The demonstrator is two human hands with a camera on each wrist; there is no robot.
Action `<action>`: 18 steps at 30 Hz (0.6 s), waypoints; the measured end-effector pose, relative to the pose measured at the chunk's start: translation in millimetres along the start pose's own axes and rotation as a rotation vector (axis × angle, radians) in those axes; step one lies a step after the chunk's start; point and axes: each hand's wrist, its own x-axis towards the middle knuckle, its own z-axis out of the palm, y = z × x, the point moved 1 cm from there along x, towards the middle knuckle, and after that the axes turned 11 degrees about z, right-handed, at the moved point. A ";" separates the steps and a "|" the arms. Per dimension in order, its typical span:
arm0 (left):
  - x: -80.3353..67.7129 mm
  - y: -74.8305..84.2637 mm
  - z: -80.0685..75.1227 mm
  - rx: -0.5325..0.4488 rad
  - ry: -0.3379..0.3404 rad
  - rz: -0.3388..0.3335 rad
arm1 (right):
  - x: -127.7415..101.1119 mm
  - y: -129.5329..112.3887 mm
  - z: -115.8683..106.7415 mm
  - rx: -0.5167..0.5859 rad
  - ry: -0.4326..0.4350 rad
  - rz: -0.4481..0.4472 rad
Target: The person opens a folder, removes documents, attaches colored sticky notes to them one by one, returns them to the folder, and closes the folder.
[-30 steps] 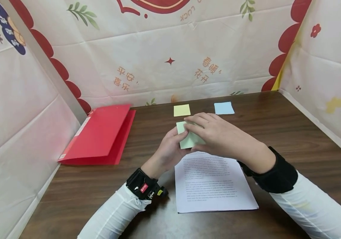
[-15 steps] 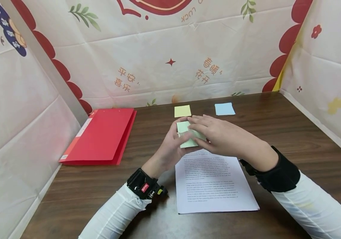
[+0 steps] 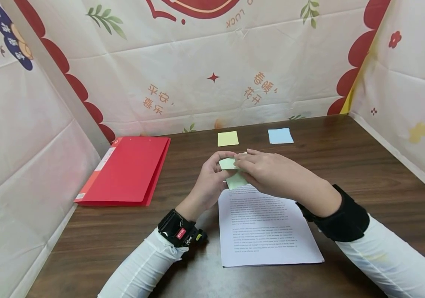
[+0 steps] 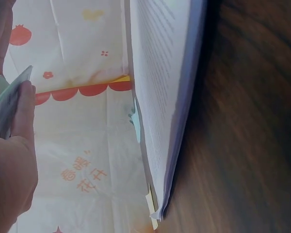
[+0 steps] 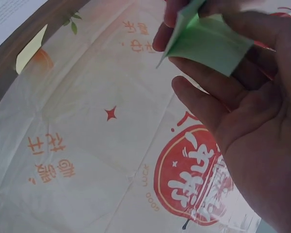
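A pale green sticky note pad (image 3: 236, 181) is held by my left hand (image 3: 208, 182) above the top edge of the printed paper stack (image 3: 264, 231). In the left wrist view the pad (image 4: 8, 107) stands tilted, with a finger along its side. My right hand (image 3: 279, 171) reaches over from the right and pinches a green sticky note (image 5: 213, 46) between thumb and fingers. The right wrist view shows this note bent away from the green paper behind it, the two meeting at a fold. My right fingers hide part of the pad in the head view.
Toward the back of the wooden table (image 3: 346, 165) lie yellow sticky notes (image 3: 228, 138) and blue sticky notes (image 3: 280, 135). A red folder (image 3: 123, 169) lies at the left. Printed fabric walls (image 3: 182, 54) enclose the back and both sides.
My right fingers have gone from lying across the pad to pinching a sheet, and the green paper now shows as two separated parts. The red folder's cover has settled lower.
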 end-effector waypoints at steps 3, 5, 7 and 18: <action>0.1 -1.0 0.1 0.021 0.004 -0.018 | -1.3 -0.6 2.3 -0.051 -0.013 0.015; 0.4 -1.8 0.0 0.037 0.007 -0.031 | -2.3 -0.2 2.9 -0.073 -0.024 0.024; 0.8 -2.9 0.0 0.049 0.008 -0.046 | -2.8 0.2 2.5 -0.080 -0.029 0.028; 1.5 -5.1 2.2 0.076 -0.040 -0.090 | -3.3 5.7 -4.4 -0.054 -0.021 0.046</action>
